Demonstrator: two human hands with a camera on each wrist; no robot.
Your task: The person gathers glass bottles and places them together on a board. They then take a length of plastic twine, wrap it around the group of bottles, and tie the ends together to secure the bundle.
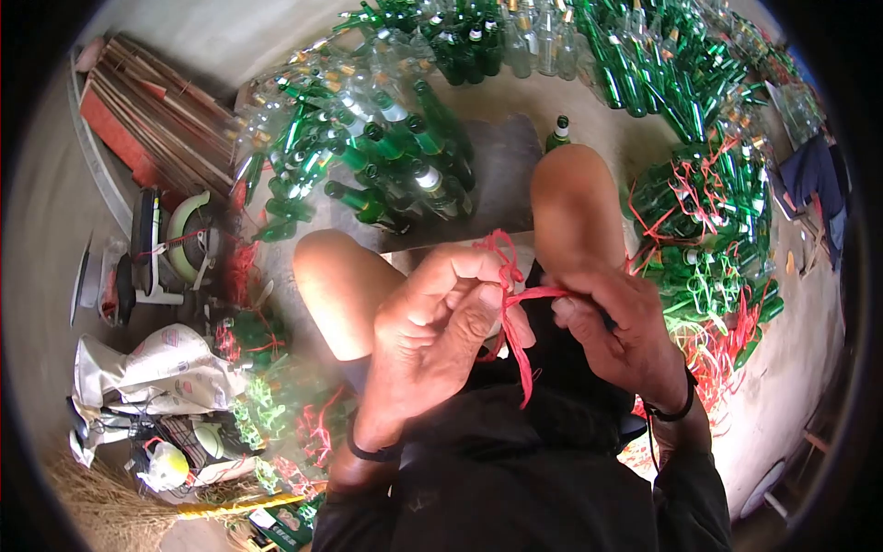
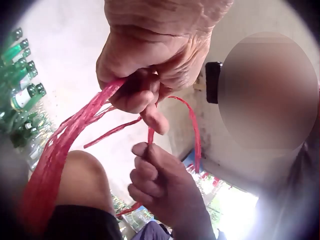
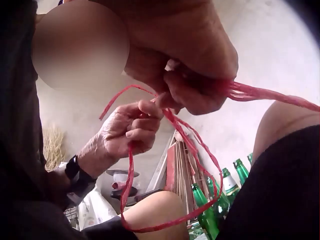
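Red plastic twine runs between the two hands, above the lap. My left hand pinches it between thumb and curled fingers, with a small loop standing up past the fingertips and a loose end hanging below. To the right, my right hand grips a taut stretch of the same twine. Several strands trail from the left fist in the left wrist view. From the right wrist, a wide loop of twine droops below the hands, and more strands come out of the right fist.
Green bottles stand in front of the knees, with clear ones behind. Bottles bundled with red twine lie at the right. Wooden boards lean at the back left, near a white sack. A single bottle stands beyond the right knee.
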